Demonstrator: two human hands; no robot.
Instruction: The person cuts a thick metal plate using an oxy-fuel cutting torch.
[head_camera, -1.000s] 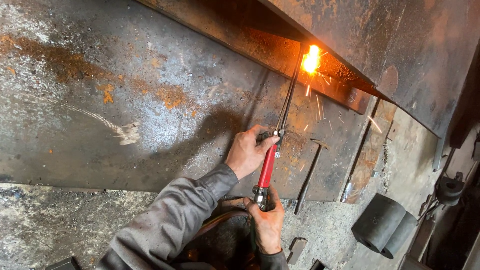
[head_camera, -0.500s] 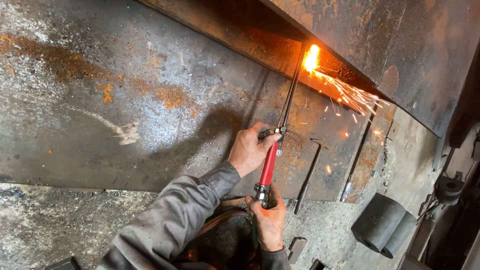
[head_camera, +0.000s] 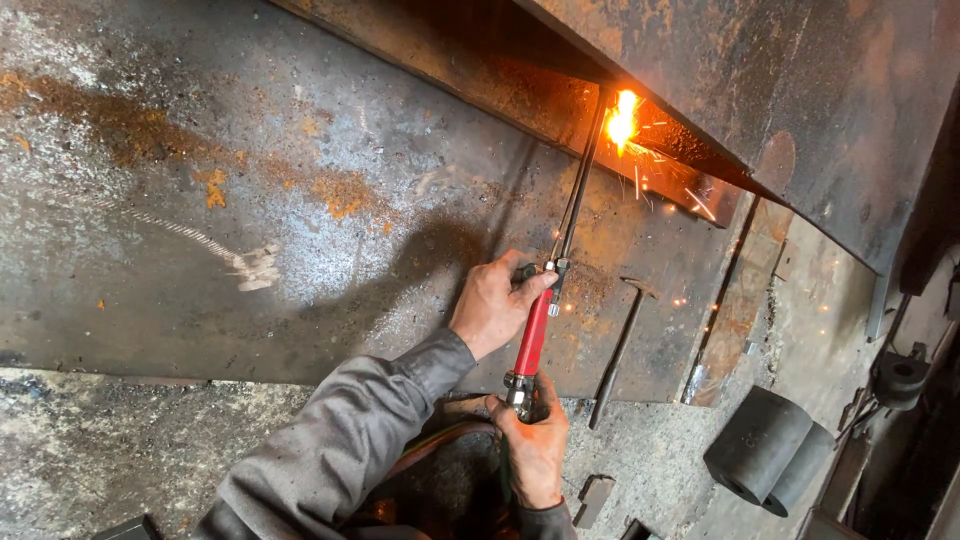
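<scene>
The cutting torch (head_camera: 545, 300) lies along the middle of the view, its red handle low and its dark tubes running up to the tip, where a bright orange flame (head_camera: 622, 118) bites into the rusty edge of a steel beam (head_camera: 560, 80) that slants across the top. The left hand (head_camera: 492, 305) is wrapped around the upper end of the red handle at the valve block, and the right hand (head_camera: 535, 440) is closed on the lower end where the hoses (head_camera: 440, 440) join. The two hands are apart, both clamped on the torch.

Sparks (head_camera: 660, 180) spray down and to the right from the cut, over the large rust-stained steel plate (head_camera: 250, 200) beneath. Both hands are bare, so a burst of molten slag thrown back along the tubes would likely burn the left hand first, as it sits nearer the flame. The grey sleeve (head_camera: 340, 450) lies low over the plate and could catch stray sparks too.

The hoses curl just under the right wrist, close to the work; hot droplets that roll down the plate might scorch them.

A hammer (head_camera: 618, 350) lies on the plate just right of the torch, with sparks landing near it; it may be hot when picked up. Farther right, two dark cylinders (head_camera: 770, 450) rest on the gritty floor (head_camera: 100, 450), well apart from the flame. If the torch tip wavers, the cut line would probably turn ragged.
</scene>
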